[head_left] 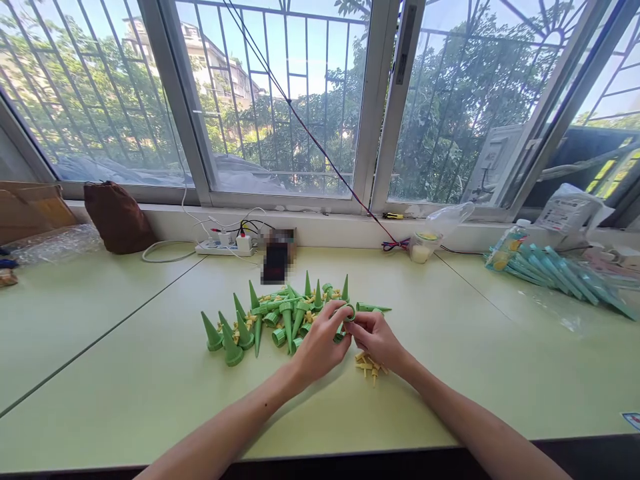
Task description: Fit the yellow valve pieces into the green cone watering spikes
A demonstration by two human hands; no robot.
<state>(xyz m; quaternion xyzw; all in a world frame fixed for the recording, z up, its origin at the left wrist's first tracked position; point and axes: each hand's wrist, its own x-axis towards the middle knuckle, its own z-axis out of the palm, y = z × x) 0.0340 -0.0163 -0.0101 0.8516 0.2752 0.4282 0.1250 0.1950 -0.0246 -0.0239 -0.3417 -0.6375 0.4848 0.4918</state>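
A heap of green plastic cone spikes (pixel 280 317) lies on the pale green table (pixel 150 373), some standing upright, some on their sides, with small yellow parts mixed in. My left hand (pixel 320 343) and my right hand (pixel 377 340) meet just right of the heap. Both are closed around one green cone piece (pixel 349 313), whose round open end shows between the fingertips. A few small yellow pieces (pixel 369 365) lie on the table under my right wrist.
A power strip (pixel 223 247) with cables, a brown pouch (pixel 117 217) and a blurred dark object (pixel 277 257) sit near the windowsill. A plastic bag with a jar (pixel 430 243) and teal packaged items (pixel 555 270) lie at the right. A cardboard box (pixel 30 210) stands far left.
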